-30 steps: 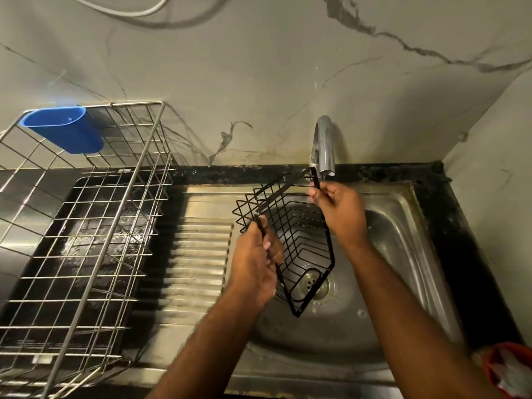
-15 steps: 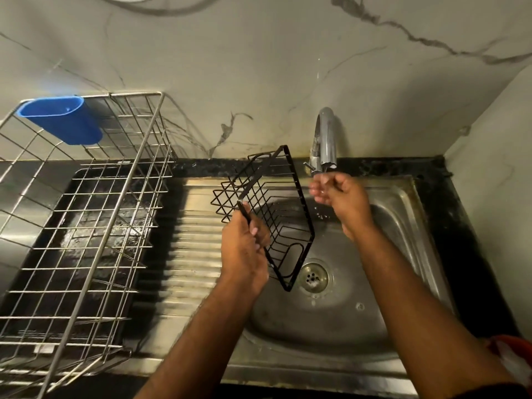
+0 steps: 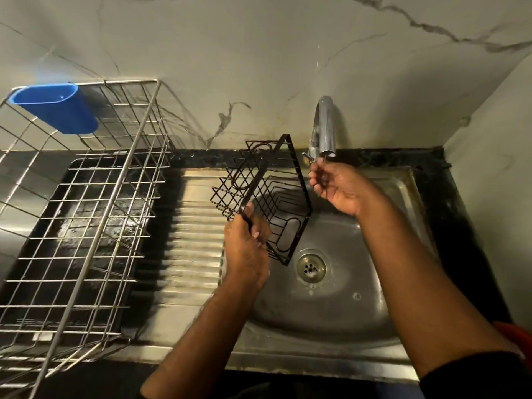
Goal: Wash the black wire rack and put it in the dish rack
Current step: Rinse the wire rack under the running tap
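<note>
The black wire rack (image 3: 273, 197) hangs tilted over the left edge of the steel sink (image 3: 339, 306), its open side turned toward me. My left hand (image 3: 247, 249) grips its near rim from below. My right hand (image 3: 336, 188) is off the rack, cupped with loosely curled fingers right under the spout of the chrome tap (image 3: 325, 131), holding nothing I can see. The silver wire dish rack (image 3: 86, 214) stands on the counter at the left, over a black drip tray (image 3: 86, 226).
A blue plastic cup holder (image 3: 57, 108) hangs on the dish rack's back corner. A ribbed steel drainboard (image 3: 190, 243) lies between dish rack and sink bowl. The drain (image 3: 311, 267) sits mid-bowl. Marble walls close the back and right. Something red (image 3: 512, 335) shows at the right edge.
My right hand let go of the black rack and moved up under the tap spout. My left hand alone now carries the rack, which shifted left and tilted.
</note>
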A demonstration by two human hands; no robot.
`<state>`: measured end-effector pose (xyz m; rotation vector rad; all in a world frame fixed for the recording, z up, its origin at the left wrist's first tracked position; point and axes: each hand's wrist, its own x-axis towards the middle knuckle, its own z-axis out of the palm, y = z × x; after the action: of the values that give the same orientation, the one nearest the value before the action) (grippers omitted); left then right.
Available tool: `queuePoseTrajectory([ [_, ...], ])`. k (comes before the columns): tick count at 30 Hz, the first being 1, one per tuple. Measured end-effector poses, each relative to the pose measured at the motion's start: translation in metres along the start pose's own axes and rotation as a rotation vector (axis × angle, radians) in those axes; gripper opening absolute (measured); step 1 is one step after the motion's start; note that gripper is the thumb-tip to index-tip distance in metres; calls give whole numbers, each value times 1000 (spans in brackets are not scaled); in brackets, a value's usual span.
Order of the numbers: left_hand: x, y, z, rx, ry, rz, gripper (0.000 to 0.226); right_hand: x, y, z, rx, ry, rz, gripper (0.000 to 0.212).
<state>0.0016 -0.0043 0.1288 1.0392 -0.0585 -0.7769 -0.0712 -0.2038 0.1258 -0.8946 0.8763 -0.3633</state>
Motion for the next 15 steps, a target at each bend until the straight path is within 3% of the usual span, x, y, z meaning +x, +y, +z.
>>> queuePoseTrajectory([
  [2, 6, -7, -5, -40, 6, 0, 50, -5, 5, -6, -184, 80, -83, 27],
  [4, 12, -14, -11, -98, -14, -10, 38, -6, 18, -13, -544, 171, -132, 20],
  [7, 20, -19, -19, -188, -40, -35, 44, -10, 47, -22, -784, 239, -121, 23],
  [11, 25, -14, -27, -197, -120, -58, 52, -13, 90, -22, -658, 172, 94, 27],
  [13, 25, -13, -31, -201, -161, -69, 51, -9, 104, -17, -427, 156, 94, 10],
  [15, 28, -9, -36, -210, -215, -89, 49, -4, 109, -14, -292, 184, 33, 19],
])
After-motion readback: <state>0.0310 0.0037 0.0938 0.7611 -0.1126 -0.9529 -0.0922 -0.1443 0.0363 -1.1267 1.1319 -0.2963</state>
